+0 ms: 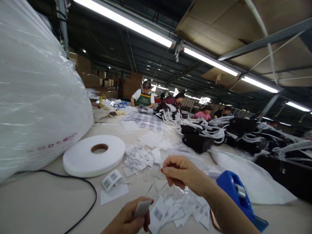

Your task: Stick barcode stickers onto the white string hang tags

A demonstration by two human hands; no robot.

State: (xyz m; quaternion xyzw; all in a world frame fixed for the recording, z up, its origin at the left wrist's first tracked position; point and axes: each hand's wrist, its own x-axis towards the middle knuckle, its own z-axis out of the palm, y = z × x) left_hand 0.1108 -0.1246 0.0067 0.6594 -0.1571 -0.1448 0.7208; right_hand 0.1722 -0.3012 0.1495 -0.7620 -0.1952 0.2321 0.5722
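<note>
Tag (142, 208) in grip, a person's left hand (131, 216) pinches the small white piece between thumb and fingers low over a pale tabletop (46, 204). The right hand (179, 172) is held narrow above and to the right, thumb near the curled fingers; whether its tips close on a string cannot be told. Beneath it and beside the left hand spreads a pile of white tags (179, 209), some with barcodes. Farther back sits a second, tangled heap of tags (140, 158), next to a large roll of white tape (80, 159) lying flat. A curled strip of barcode labels (112, 180) rests on a white card (115, 195), near a black cable (94, 195). A blue tape dispenser (232, 188) stands beyond the right forearm. Dark bags with white straps (197, 143) crowd the far right, while a co-worker in a green apron (145, 99) sits across the way.
</note>
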